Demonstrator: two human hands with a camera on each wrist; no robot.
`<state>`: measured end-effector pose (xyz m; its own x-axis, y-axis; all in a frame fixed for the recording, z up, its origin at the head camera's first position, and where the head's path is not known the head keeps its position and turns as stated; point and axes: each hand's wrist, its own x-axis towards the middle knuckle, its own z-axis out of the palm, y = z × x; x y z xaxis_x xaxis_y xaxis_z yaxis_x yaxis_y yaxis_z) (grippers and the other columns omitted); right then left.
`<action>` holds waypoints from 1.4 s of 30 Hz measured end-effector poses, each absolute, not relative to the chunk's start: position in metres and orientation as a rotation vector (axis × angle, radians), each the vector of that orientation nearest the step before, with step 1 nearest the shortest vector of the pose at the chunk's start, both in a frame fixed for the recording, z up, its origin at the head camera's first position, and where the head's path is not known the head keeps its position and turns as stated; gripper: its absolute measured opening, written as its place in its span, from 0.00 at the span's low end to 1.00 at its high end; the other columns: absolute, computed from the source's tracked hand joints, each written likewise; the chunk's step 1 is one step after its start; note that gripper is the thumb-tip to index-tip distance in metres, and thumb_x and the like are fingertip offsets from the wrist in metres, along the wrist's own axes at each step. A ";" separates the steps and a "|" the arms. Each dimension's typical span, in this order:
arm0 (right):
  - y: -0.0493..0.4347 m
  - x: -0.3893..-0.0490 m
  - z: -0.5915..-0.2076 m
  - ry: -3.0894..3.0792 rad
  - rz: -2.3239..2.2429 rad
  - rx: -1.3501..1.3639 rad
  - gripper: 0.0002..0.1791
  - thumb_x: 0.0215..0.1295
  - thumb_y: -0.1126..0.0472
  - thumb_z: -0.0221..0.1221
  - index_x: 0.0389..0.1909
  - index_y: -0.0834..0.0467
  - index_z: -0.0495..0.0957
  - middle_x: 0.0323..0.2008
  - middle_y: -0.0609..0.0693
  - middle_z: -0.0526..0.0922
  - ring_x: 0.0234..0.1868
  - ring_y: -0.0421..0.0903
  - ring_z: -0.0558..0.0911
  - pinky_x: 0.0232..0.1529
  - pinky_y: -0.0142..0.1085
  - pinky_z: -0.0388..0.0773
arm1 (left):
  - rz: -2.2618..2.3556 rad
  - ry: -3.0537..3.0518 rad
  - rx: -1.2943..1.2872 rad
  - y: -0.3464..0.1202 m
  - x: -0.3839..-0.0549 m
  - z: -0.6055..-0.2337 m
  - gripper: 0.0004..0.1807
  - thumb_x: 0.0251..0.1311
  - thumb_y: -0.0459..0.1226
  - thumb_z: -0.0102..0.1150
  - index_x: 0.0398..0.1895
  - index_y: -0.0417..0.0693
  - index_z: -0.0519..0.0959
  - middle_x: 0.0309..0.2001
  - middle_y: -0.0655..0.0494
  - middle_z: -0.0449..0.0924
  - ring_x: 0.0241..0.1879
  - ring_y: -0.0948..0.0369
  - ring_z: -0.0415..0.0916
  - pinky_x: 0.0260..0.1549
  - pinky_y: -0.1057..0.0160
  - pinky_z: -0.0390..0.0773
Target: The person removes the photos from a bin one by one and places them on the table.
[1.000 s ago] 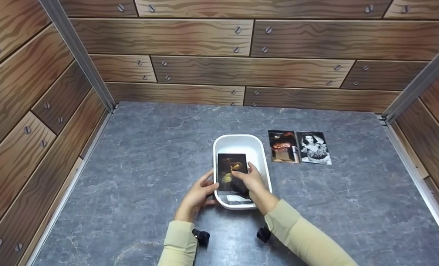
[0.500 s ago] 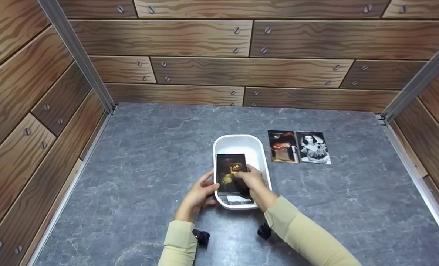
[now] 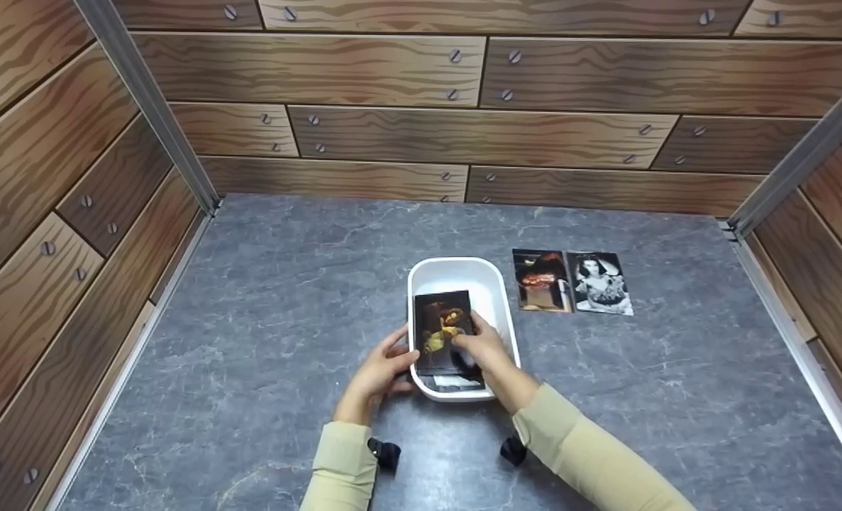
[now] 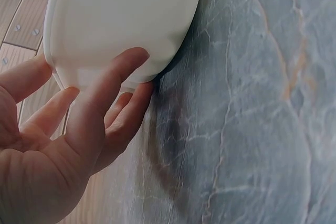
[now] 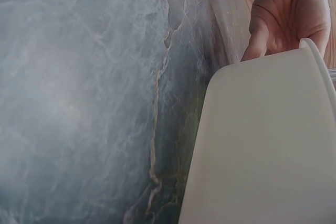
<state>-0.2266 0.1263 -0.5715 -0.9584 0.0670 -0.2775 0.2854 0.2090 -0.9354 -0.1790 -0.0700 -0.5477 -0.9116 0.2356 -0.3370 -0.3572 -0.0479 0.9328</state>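
Note:
In the head view, a white oblong tub [image 3: 463, 268] stands on the grey marbled table, with its long side pointing away from me. My right hand [image 3: 491, 355] reaches in over its near right rim and pinches the right edge of a dark photo print [image 3: 435, 312], thumb on top. A yellow-lit picture shows on it. Below its near edge, a paler print [image 3: 456, 382] shows at the tub's near end. My left hand [image 3: 377, 369] touches the tub's left side, thumb at the rim, fingers [image 4: 115, 74] spread against the outer wall. The tub's wall hides my right hand in the right wrist view.
To the right of the tub, two prints lie side by side: a dark reddish one [image 3: 543, 280] and a black-and-white portrait [image 3: 600, 284]. Wood-patterned walls [image 3: 378, 71] enclose the table at the back and both sides.
The dark photo has shifted slightly away from me and up with my right hand's grip. My left hand stays at the tub's side, and the two prints on the table lie as before.

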 end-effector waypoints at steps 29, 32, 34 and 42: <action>0.130 -0.212 -0.530 2.287 -1.931 0.360 0.43 0.44 0.83 0.54 0.68 0.62 0.64 0.39 0.59 0.71 0.28 0.42 0.67 0.24 0.26 0.70 | 2.050 1.784 -0.149 -0.071 -0.180 -0.549 0.34 0.65 0.32 0.54 0.74 0.47 0.57 0.62 0.32 0.67 0.44 0.54 0.77 0.27 0.62 0.85; 0.137 -0.218 -0.522 2.258 -2.022 0.357 0.40 0.46 0.83 0.52 0.66 0.66 0.65 0.38 0.58 0.72 0.31 0.42 0.70 0.27 0.25 0.72 | 2.059 1.770 -0.142 -0.071 -0.179 -0.549 0.34 0.66 0.32 0.54 0.74 0.47 0.56 0.62 0.32 0.67 0.44 0.54 0.78 0.27 0.61 0.85; 0.143 -0.222 -0.515 2.242 -2.080 0.357 0.37 0.48 0.83 0.52 0.66 0.67 0.66 0.40 0.60 0.72 0.35 0.43 0.70 0.29 0.25 0.73 | 2.064 1.767 -0.141 -0.072 -0.179 -0.548 0.35 0.66 0.32 0.54 0.75 0.47 0.56 0.63 0.31 0.67 0.44 0.54 0.78 0.28 0.60 0.85; 0.193 -0.246 -0.494 2.103 -2.283 0.411 0.35 0.57 0.82 0.48 0.69 0.67 0.60 0.69 0.65 0.57 0.61 0.51 0.62 0.31 0.21 0.73 | 2.064 1.769 -0.149 -0.071 -0.178 -0.548 0.35 0.66 0.32 0.54 0.75 0.48 0.55 0.63 0.31 0.67 0.45 0.52 0.78 0.27 0.61 0.86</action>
<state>-0.2465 0.1928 -0.4940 -0.9655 0.1688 -0.1982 0.1837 -0.0977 -0.9781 -0.1778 -0.0706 -0.5478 -0.9075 0.2406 -0.3444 -0.3771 -0.1054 0.9202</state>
